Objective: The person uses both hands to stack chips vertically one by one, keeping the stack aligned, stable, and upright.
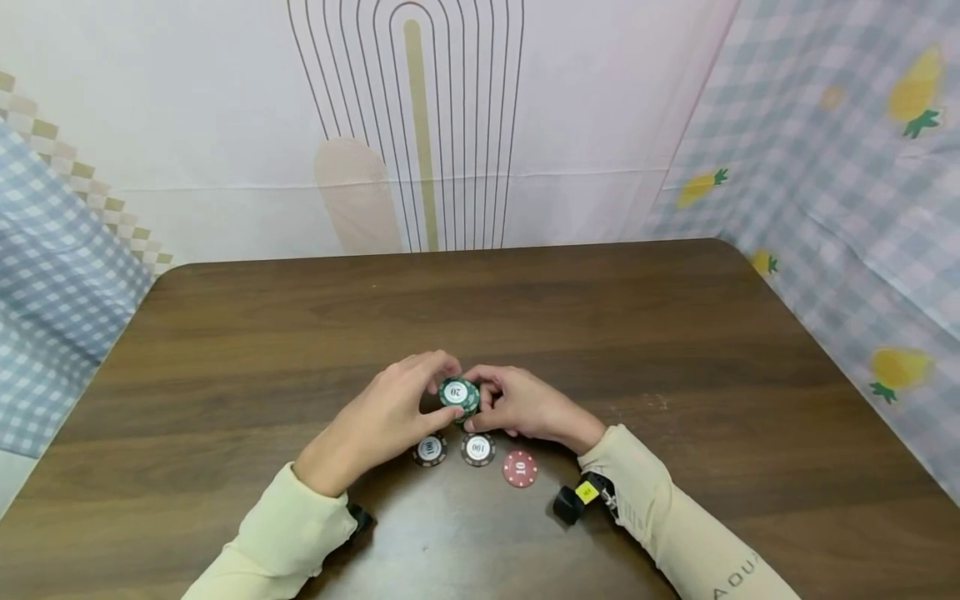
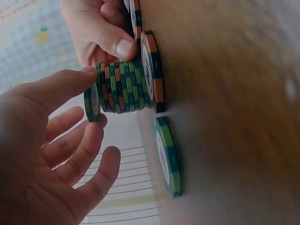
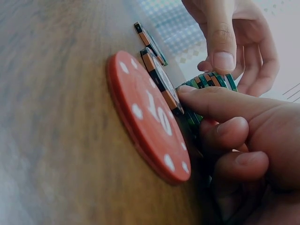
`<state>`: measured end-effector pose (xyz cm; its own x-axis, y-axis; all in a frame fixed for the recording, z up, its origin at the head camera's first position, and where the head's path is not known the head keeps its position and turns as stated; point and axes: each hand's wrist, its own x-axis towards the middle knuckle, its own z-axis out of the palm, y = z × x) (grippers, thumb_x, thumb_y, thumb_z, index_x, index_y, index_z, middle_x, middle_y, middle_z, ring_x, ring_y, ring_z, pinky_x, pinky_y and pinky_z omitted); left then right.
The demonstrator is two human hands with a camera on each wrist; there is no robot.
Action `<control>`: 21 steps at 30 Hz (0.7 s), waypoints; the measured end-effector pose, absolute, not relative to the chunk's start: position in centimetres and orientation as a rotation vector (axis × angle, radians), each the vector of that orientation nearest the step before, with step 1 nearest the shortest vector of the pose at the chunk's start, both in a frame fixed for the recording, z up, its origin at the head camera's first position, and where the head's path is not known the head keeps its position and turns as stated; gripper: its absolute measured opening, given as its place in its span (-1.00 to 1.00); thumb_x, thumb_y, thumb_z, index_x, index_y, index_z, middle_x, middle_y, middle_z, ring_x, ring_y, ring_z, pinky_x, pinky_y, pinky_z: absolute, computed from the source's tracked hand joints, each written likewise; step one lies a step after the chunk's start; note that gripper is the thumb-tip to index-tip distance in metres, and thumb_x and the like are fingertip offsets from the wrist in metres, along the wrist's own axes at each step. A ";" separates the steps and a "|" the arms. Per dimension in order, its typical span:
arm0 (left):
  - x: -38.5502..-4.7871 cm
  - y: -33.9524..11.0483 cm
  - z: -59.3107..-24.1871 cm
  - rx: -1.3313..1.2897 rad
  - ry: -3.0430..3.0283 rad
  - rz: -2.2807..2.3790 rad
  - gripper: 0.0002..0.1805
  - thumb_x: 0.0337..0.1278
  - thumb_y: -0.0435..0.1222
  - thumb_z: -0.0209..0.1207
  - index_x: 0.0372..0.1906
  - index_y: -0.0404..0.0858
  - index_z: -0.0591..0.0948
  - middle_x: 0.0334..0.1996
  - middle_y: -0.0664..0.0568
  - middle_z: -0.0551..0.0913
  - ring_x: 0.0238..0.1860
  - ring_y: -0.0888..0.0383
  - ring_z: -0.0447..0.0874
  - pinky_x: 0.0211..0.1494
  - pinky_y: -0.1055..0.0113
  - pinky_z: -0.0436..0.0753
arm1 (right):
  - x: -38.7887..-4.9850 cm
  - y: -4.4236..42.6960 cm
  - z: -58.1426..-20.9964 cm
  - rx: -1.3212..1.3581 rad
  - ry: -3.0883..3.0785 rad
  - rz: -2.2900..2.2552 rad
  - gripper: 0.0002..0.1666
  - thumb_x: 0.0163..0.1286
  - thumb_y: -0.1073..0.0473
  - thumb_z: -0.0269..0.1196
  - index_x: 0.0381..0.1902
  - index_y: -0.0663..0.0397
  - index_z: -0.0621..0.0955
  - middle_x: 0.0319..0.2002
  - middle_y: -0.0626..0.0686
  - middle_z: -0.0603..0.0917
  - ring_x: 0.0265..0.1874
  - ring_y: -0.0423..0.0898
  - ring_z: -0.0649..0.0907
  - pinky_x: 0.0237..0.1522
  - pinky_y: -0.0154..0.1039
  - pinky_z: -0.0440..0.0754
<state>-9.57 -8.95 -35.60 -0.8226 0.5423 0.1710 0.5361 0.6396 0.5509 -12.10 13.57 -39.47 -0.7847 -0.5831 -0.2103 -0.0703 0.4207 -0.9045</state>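
Between both hands stands a stack of green and black-and-orange poker chips point(image 2: 123, 86). My left hand point(image 1: 392, 410) pinches a green "20" chip point(image 1: 458, 392) by its edges at the stack's top, slightly out of line with the chips under it. My right hand point(image 1: 528, 405) grips the stack low down, with the thumb point(image 3: 211, 101) near the table. On the near side lie two dark "100" chips point(image 1: 430, 450) and a red "10" chip point(image 1: 520, 468). A flat green chip point(image 2: 168, 157) shows in the left wrist view; from the head it is hidden.
The brown wooden table point(image 1: 262, 333) runs back to a patterned cloth wall point(image 1: 600, 100). Checked cloth point(image 1: 847, 208) hangs at the right, and more at the left. A black wrist device point(image 1: 569, 505) sits by the right sleeve, near the red chip.
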 end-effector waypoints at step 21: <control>-9.2 -8.3 -35.7 0.928 2.981 0.730 -0.57 0.18 -0.06 0.51 0.11 -0.03 0.69 0.02 0.19 0.76 -0.09 0.16 0.62 -0.11 0.12 0.68 | -12.1 13.5 -39.3 -0.519 2.198 -1.325 -0.53 0.30 0.25 0.51 0.13 -0.02 0.63 -0.54 -0.09 0.53 -0.74 -0.21 0.39 -0.65 -0.34 0.36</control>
<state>-9.24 -8.30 -35.75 -0.8305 0.5228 0.1921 0.5524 0.7291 0.4041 -12.11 13.50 -39.33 -0.7928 -0.5636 -0.2321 -0.0578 0.4486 -0.8919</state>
